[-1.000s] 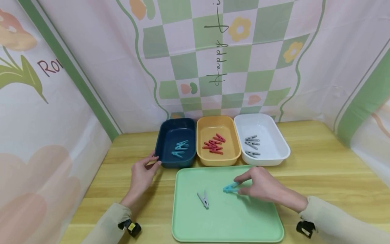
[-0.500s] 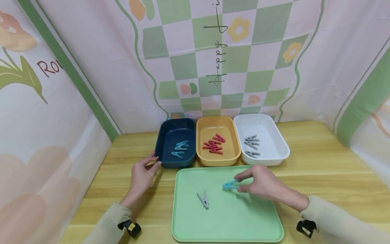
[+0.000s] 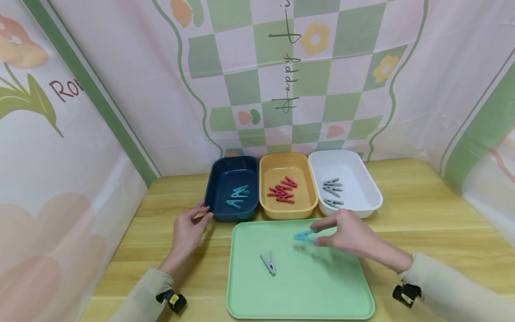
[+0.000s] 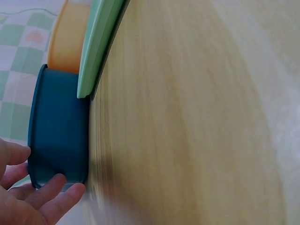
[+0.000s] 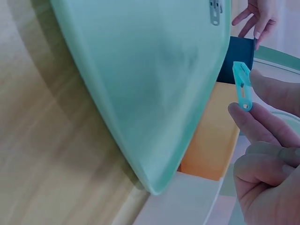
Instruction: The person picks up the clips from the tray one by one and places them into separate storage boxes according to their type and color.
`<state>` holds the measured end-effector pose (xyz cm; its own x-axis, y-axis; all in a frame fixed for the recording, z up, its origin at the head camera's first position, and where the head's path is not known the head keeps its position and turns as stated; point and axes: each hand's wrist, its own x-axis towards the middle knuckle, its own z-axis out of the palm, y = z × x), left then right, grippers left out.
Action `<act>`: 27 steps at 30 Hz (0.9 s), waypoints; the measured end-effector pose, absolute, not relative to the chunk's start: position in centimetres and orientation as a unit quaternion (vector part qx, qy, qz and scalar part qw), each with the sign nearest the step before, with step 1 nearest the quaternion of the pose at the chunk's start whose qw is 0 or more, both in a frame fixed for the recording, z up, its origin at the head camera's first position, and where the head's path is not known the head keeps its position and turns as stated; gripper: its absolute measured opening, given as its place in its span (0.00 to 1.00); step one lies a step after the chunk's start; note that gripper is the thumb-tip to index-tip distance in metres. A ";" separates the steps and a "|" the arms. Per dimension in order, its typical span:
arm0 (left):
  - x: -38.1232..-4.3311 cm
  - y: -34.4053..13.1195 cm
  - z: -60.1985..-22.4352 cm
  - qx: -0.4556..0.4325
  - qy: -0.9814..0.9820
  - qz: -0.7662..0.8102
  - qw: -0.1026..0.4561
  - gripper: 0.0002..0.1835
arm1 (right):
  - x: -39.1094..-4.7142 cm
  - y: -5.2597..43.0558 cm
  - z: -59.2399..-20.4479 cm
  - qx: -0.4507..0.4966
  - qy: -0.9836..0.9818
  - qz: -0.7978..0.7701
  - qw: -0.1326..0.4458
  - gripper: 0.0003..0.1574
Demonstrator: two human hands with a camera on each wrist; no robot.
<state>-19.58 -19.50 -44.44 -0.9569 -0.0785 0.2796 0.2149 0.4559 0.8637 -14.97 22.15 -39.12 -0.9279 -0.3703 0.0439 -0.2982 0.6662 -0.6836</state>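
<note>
My right hand (image 3: 352, 235) pinches a light blue clothespin (image 3: 302, 235) between thumb and fingers, held over the upper part of the green tray (image 3: 306, 299). In the right wrist view the clothespin (image 5: 243, 89) hangs clear of the tray. A grey clothespin (image 3: 268, 264) lies on the tray left of its middle. My left hand (image 3: 190, 230) holds the near left corner of the dark blue bin (image 3: 235, 216), thumb and fingers on either side of it. That bin (image 4: 61, 126) has a few light blue clothespins (image 3: 237, 196) inside.
A yellow bin (image 3: 289, 214) with several red clothespins (image 3: 282, 192) stands beside the blue one. To its right, a white bin (image 3: 364, 188) holds grey clothespins (image 3: 333, 190). All three line the back of the wooden table (image 3: 422, 214), before a patterned curtain (image 3: 237, 89).
My right hand has lifted the light blue clothespin and carried it slightly toward the bins. The left hand keeps its place at the blue bin's corner.
</note>
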 end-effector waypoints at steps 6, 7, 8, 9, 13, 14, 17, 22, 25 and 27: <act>-19.6 -19.5 -44.5 -0.041 -0.839 -0.525 0.138 0.14 | -15.4 22.2 -38.1 -0.187 0.905 -0.379 0.044 0.23; -19.6 -19.5 -44.5 -0.041 -0.839 -0.525 0.137 0.14 | -15.5 22.2 -38.0 -0.187 0.905 -0.380 0.043 0.22; -19.6 -19.5 -44.5 -0.041 -0.839 -0.525 0.137 0.14 | -15.6 22.2 -37.8 -0.186 0.905 -0.381 0.042 0.22; -19.5 -19.5 -44.5 -0.040 -0.839 -0.525 0.137 0.14 | -15.7 22.2 -37.6 -0.185 0.905 -0.381 0.040 0.22; -19.6 -19.5 -44.4 -0.036 -0.839 -0.526 0.136 0.14 | -16.1 22.1 -37.0 -0.186 0.904 -0.383 0.030 0.21; -19.6 -19.5 -44.5 -0.035 -0.839 -0.526 0.136 0.14 | -16.2 22.1 -36.8 -0.185 0.904 -0.385 0.028 0.21; -19.6 -19.5 -44.5 -0.034 -0.839 -0.525 0.136 0.14 | -16.5 22.0 -36.4 -0.187 0.900 -0.392 0.026 0.20; -19.5 -19.4 -44.4 -0.037 -0.839 -0.526 0.134 0.14 | -16.9 21.8 -35.8 -0.193 0.895 -0.402 0.022 0.20; -19.5 -19.5 -44.4 -0.038 -0.839 -0.526 0.134 0.14 | -17.3 21.5 -35.3 -0.193 0.895 -0.401 0.019 0.20; -19.5 -19.5 -44.4 -0.038 -0.839 -0.525 0.136 0.14 | -17.5 21.3 -34.9 -0.197 0.896 -0.399 0.015 0.20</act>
